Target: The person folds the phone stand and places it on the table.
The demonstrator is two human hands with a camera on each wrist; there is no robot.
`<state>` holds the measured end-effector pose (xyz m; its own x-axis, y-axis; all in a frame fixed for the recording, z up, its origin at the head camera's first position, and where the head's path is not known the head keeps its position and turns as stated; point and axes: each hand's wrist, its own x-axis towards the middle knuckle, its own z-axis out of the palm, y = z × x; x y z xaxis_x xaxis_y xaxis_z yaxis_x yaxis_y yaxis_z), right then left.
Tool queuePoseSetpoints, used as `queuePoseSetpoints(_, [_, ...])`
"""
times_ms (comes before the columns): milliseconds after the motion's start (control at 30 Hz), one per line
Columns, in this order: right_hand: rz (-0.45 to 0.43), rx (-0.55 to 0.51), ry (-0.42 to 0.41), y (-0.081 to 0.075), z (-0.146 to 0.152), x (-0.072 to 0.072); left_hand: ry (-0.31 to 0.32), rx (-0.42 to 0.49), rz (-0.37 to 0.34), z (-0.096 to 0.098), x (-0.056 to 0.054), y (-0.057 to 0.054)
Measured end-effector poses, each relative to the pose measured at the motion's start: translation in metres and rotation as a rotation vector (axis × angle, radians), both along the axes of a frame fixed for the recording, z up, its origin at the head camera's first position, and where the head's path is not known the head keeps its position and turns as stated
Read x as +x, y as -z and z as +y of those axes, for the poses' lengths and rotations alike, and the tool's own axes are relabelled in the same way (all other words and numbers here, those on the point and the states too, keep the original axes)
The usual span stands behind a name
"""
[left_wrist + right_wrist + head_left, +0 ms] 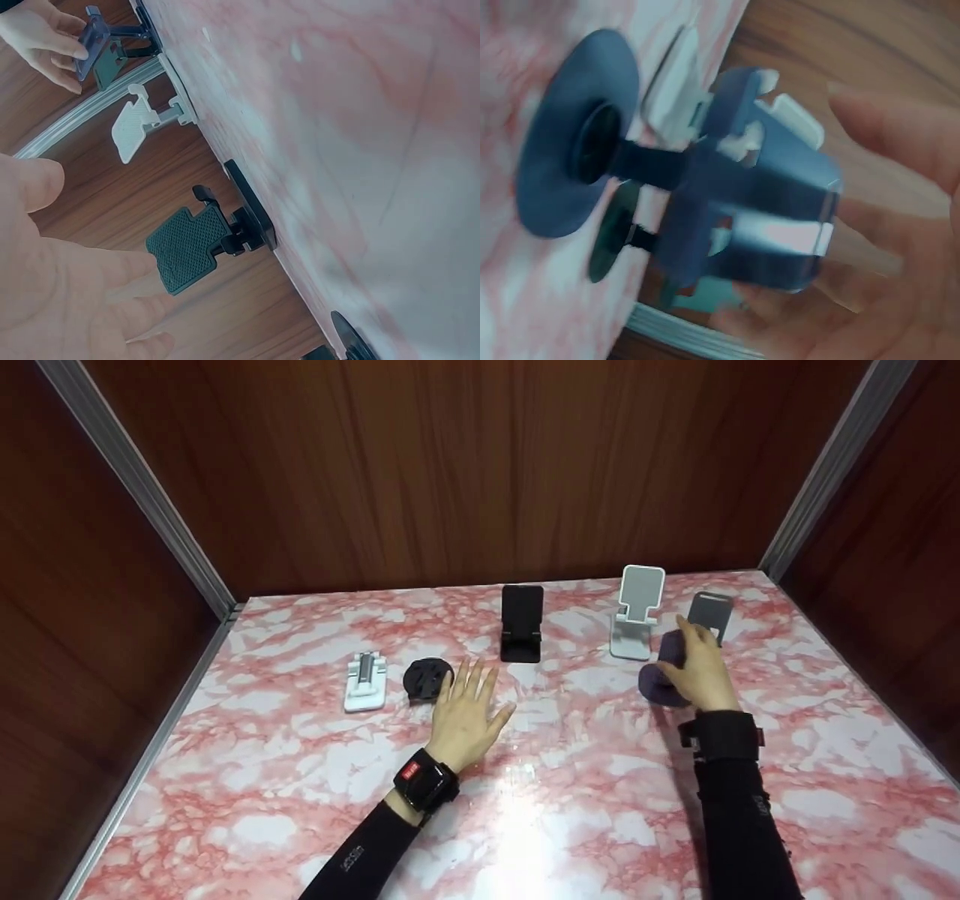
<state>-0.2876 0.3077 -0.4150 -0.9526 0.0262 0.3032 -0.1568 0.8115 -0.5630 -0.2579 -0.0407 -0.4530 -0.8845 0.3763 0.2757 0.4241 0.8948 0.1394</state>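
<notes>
A dark purple phone stand (658, 687) with a round base stands upright on the table at the right. My right hand (701, 669) is around its upper plate (780, 217), thumb on one side and fingers behind. In the right wrist view the thumb (892, 124) is apart from the plate; blur hides whether the fingers touch. My left hand (463, 721) has its fingers straight and spread, holding nothing, nearest to a black round phone stand (426, 678). The left wrist view shows its palm (67, 292), with a black phone stand (189, 244) beyond.
The black phone stand (521, 622) stands at back centre. A white phone stand (641, 596) and a grey one (707, 613) are at back right. A folded white stand (366, 684) lies at left. Wooden panels (450, 472) wall the marbled table (300, 780).
</notes>
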Motion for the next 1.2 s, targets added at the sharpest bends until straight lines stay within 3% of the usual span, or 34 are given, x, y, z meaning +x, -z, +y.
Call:
queuePoseSetpoints(233, [0.099,-0.163,0.083,0.006,0.016,-0.001,0.011,0.018,-0.012,-0.001,0.000,0.000])
queuePoseSetpoints(433, [0.086,-0.245,0.172,0.011,0.026,-0.001,0.016,0.027,-0.011,-0.001,0.000,-0.001])
queuePoseSetpoints(633, [-0.009,-0.575,0.171,0.018,0.032,-0.002,0.029,0.024,-0.006,-0.002,0.001,0.000])
queuePoseSetpoints(767, [-0.038,-0.699,0.148,0.019,0.034,-0.002,0.027,-0.002,-0.020,-0.002,0.001,0.000])
queuePoseSetpoints(900, [-0.054,-0.769,0.108,0.015,0.033,-0.001,0.026,-0.006,-0.028,-0.002,0.000,0.000])
queuePoseSetpoints(1200, [-0.090,-0.774,0.056,0.010,0.020,-0.004,0.034,0.030,-0.033,-0.003,0.001,-0.001])
